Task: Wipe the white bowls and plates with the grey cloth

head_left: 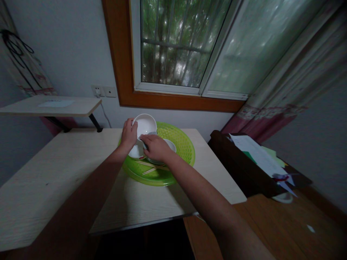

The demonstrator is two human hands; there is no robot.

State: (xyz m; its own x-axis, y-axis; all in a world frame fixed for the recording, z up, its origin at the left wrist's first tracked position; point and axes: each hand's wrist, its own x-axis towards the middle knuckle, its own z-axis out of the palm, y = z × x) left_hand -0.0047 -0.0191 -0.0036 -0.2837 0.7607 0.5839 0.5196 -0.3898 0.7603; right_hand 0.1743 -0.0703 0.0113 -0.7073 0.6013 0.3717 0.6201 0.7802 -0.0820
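My left hand (128,134) is closed on the left rim of a white bowl (146,123), which is tilted so its inside faces me. Just below that bowl, my right hand (157,147) has its fingers curled near the bowl's lower edge. A bit of something greyish shows by its fingers, too hidden to name. Under my hands, a second white bowl (135,152) sits to the left, and another white bowl (170,145) shows partly behind my right hand. Wooden chopsticks (149,170) lie crossed in front, in a round green plastic basket (187,144) with a perforated bottom.
The basket stands on a pale wooden table (67,173) against the wall below a window (173,47). A small raised shelf (51,104) occupies the table's back left. Right of the table is a dark piece of furniture (230,166) with papers (255,151) on it.
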